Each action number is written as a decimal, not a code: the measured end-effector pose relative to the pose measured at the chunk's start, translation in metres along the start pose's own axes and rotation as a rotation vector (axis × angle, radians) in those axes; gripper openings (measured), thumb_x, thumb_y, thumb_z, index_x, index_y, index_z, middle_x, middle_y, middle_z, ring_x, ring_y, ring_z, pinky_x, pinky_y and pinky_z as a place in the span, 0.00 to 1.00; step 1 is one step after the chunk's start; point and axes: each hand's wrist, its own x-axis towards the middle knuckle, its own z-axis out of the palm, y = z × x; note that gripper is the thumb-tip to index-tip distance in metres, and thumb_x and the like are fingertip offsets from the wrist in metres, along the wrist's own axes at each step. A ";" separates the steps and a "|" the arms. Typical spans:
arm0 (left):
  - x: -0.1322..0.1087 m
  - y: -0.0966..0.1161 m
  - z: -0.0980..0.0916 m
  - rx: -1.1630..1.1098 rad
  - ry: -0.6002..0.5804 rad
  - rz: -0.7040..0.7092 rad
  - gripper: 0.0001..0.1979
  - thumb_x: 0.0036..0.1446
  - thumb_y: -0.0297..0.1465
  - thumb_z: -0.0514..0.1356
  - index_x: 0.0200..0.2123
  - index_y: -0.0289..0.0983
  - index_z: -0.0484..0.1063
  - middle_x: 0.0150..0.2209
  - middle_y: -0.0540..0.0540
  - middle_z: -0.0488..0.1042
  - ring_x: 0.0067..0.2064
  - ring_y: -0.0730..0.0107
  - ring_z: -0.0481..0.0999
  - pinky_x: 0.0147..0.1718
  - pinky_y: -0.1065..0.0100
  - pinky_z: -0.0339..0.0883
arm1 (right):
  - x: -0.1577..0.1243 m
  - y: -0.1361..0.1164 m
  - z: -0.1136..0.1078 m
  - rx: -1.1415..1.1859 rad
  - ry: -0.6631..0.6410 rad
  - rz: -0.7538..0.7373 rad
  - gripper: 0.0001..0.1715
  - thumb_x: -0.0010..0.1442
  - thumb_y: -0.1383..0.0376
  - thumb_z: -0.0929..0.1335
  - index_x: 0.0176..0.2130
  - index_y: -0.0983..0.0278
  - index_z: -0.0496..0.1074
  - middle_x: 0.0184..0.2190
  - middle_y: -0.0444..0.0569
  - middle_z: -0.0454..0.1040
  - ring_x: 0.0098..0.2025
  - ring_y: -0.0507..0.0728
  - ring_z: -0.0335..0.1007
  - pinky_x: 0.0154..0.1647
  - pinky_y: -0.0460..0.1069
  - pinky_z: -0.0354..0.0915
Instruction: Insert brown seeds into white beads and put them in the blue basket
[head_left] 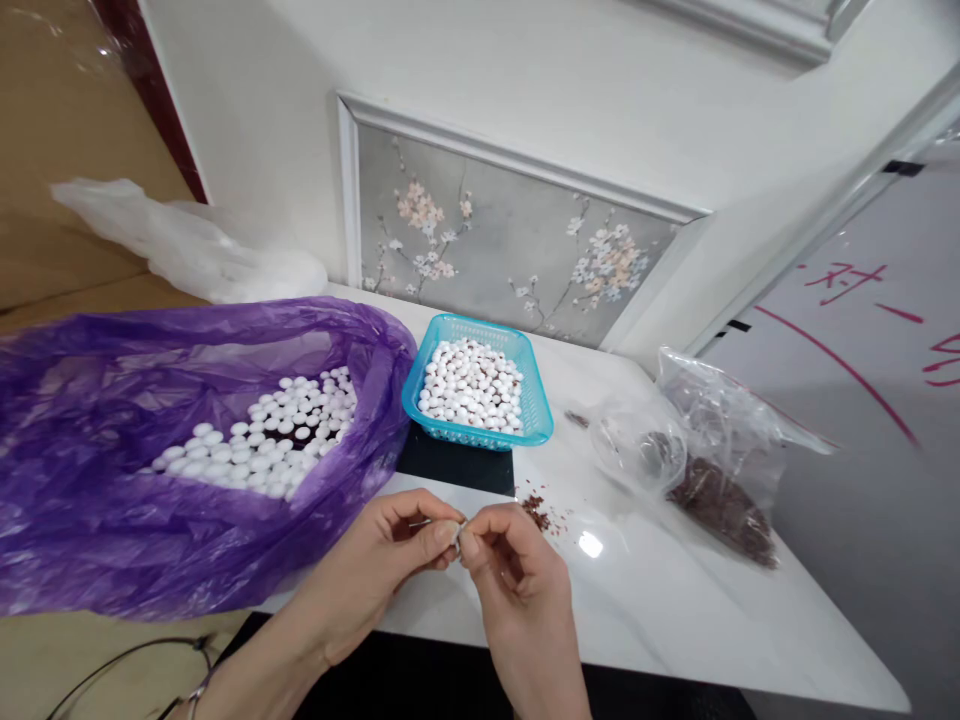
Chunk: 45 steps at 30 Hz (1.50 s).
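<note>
My left hand point(409, 545) and my right hand point(517, 565) meet above the table's front edge. Both pinch a small whitish piece point(457, 540) between thumb and fingertips; the fingers cover most of it, so its exact kind is hidden. Just beyond my hands stands a blue plastic basket point(536, 415) filled with small white oval pieces point(471, 385), with brown bits among them. On the left, a purple plastic bag point(367, 350) lies open with many similar white ovals point(259, 455) inside. Beside my right hand is a little heap of reddish-brown flakes point(535, 512).
A clear plastic cup point(637, 450) lies on the white table point(660, 590), against a clear zip bag point(724, 500) of brown flakes. A dark flat pad point(457, 462) shows under the basket. Behind are a crumpled white bag point(225, 255), a wall, and a whiteboard point(855, 400) at right.
</note>
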 end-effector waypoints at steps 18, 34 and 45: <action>-0.002 0.000 0.005 -0.304 0.007 -0.117 0.08 0.49 0.35 0.69 0.31 0.37 0.80 0.29 0.50 0.75 0.31 0.79 0.72 0.34 0.79 0.67 | 0.004 0.018 -0.017 0.439 0.141 0.143 0.10 0.61 0.58 0.68 0.42 0.58 0.68 0.31 0.40 0.66 0.28 0.49 0.62 0.31 0.45 0.63; 0.023 0.023 0.000 -0.023 0.286 0.187 0.11 0.47 0.34 0.69 0.37 0.40 0.81 0.33 0.50 0.81 0.35 0.74 0.76 0.40 0.74 0.70 | 0.003 0.051 -0.072 -0.382 0.274 0.136 0.10 0.59 0.58 0.66 0.35 0.60 0.75 0.35 0.46 0.76 0.38 0.57 0.70 0.36 0.48 0.64; 0.054 0.054 0.004 0.118 0.183 0.324 0.30 0.58 0.31 0.61 0.63 0.41 0.59 0.67 0.48 0.54 0.66 0.63 0.54 0.63 0.65 0.50 | 0.003 0.051 -0.049 -0.772 0.165 0.105 0.13 0.61 0.62 0.61 0.32 0.57 0.74 0.36 0.45 0.74 0.35 0.58 0.73 0.35 0.51 0.65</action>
